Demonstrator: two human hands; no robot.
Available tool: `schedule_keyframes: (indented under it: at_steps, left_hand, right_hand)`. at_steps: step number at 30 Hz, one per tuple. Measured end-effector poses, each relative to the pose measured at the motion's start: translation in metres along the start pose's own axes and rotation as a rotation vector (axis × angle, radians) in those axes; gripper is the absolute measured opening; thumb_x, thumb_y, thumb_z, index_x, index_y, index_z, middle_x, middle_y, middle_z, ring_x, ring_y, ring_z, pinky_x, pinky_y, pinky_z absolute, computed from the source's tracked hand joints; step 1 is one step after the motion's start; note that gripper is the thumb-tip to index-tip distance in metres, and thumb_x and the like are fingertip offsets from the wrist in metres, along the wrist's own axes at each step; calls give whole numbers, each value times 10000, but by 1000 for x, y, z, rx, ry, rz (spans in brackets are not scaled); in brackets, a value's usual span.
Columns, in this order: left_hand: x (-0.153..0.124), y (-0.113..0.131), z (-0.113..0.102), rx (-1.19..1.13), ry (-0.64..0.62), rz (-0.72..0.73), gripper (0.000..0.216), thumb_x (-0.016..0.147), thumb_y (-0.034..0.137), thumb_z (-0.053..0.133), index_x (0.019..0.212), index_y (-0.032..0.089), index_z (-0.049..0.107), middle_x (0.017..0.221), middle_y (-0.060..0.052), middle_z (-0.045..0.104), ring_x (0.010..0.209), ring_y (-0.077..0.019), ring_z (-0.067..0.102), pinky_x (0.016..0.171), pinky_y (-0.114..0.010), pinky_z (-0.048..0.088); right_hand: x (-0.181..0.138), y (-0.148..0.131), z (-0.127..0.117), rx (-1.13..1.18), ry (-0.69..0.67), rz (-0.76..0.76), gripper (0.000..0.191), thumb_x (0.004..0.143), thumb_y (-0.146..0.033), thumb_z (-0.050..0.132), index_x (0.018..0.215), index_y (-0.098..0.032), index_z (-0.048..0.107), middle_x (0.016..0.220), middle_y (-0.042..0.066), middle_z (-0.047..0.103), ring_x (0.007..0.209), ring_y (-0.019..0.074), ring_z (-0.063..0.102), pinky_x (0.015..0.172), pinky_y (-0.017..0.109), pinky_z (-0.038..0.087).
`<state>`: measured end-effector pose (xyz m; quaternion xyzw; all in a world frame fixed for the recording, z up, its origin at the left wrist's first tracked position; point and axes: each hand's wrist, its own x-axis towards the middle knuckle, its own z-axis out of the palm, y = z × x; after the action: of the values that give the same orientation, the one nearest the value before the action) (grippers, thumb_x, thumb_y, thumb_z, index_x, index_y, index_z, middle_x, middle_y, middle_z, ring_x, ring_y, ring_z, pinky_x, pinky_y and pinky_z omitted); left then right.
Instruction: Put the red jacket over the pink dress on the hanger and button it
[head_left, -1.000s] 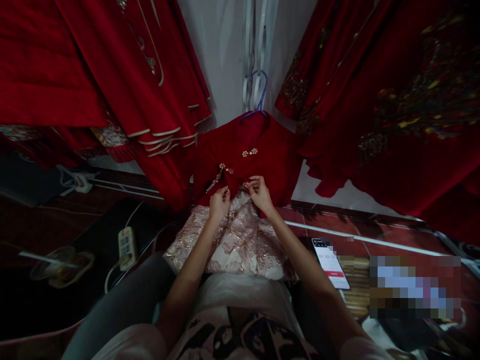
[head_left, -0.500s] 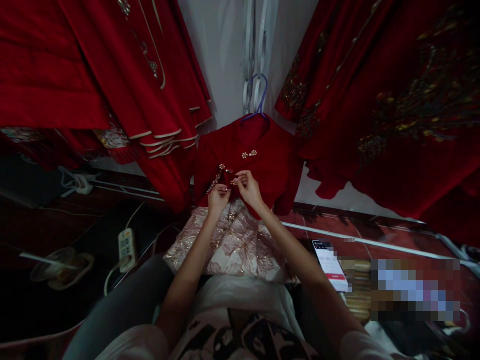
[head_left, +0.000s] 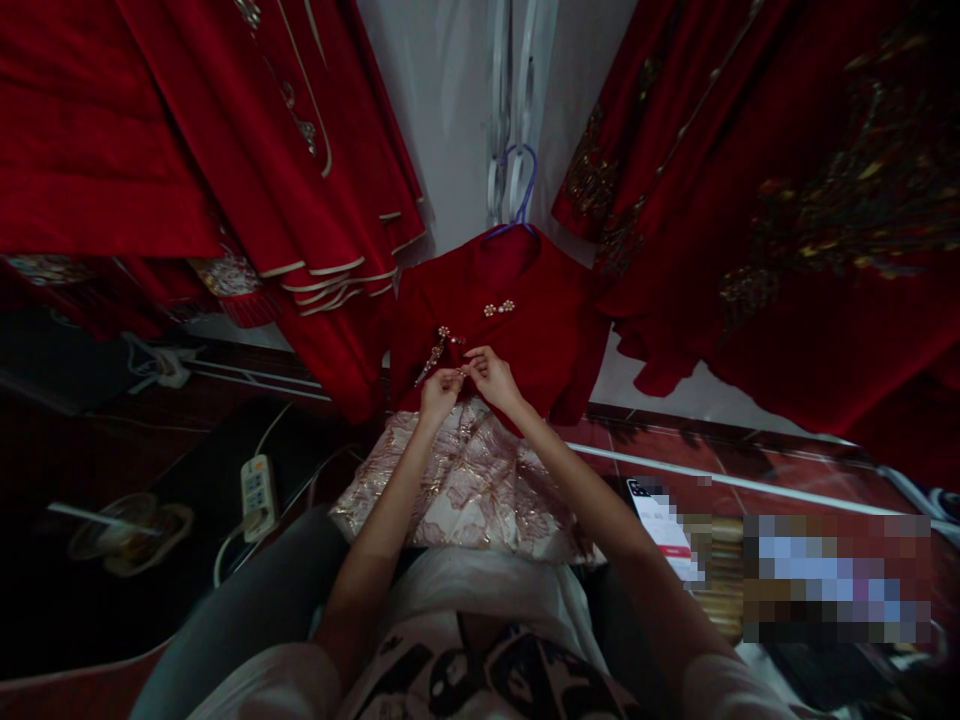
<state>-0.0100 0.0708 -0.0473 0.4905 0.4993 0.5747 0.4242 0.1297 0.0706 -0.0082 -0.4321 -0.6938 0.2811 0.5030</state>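
A small red jacket (head_left: pixel 536 330) with pearl clasps hangs on a blue hanger (head_left: pixel 517 195) in front of me, above a pink and gold embroidered skirt (head_left: pixel 472 490). Both my hands meet at the jacket's front edge. My left hand (head_left: pixel 437 393) and my right hand (head_left: pixel 491 377) each pinch the fabric at a pearl clasp (head_left: pixel 459 372), fingertips nearly touching. Another clasp (head_left: pixel 499 308) sits higher on the jacket, closed.
Red embroidered garments hang at the left (head_left: pixel 225 150) and right (head_left: pixel 787 200). A power strip (head_left: pixel 255 488) and cables lie on the dark floor at left, near a plastic cup (head_left: pixel 124 535). A phone (head_left: pixel 660 525) lies at right on red tiles.
My hands have risen from the jacket's lower hem and drawn together at the pearl clasp; the two front edges are now closer.
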Motion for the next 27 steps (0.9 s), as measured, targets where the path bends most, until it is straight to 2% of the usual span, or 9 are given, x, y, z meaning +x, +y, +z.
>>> schedule_keyframes:
  at_steps: [3,7,11,17,20,27]
  left_hand:
    - [1,4,4,-73,51,-77,138,721,184,658,849,133,648,784,-37,686,650,-97,619,656,-242,541]
    - [-2,14,4,-126,25,-151,143,729,203,678,844,122,647,791,-42,697,648,-96,634,701,-275,564]
    - [-7,21,-2,-118,21,-104,189,753,255,688,882,117,677,892,-64,718,714,-101,661,791,-305,571]
    - [-12,23,-3,-131,-25,-67,360,671,375,770,903,108,703,896,-81,736,747,-125,674,789,-315,577]
    - [-13,22,-3,-120,-31,-23,401,639,376,789,924,105,707,897,-85,738,761,-135,678,793,-316,573]
    - [-11,21,-6,27,-14,39,197,702,229,715,866,119,720,847,-77,746,735,-143,688,812,-338,568]
  right_hand:
    - [0,0,-1,19,-6,5,223,812,-163,560,1035,-179,558,812,7,636,706,109,630,666,224,515]
    - [-1,-2,2,-40,0,-26,206,828,-153,542,1032,-170,568,827,17,632,709,112,623,683,236,510]
    - [-2,-3,6,-138,-5,-53,192,842,-161,548,1032,-166,574,838,28,623,722,122,603,703,250,500]
    - [-4,0,5,-227,-32,-77,255,837,-154,554,1091,-160,579,890,45,597,728,128,572,731,268,490]
    - [-4,3,4,-192,-11,-74,257,832,-139,545,1085,-157,590,891,41,597,726,122,574,726,262,492]
    - [-5,2,9,-120,72,-39,216,846,-181,554,1056,-164,605,893,45,616,741,129,591,723,263,509]
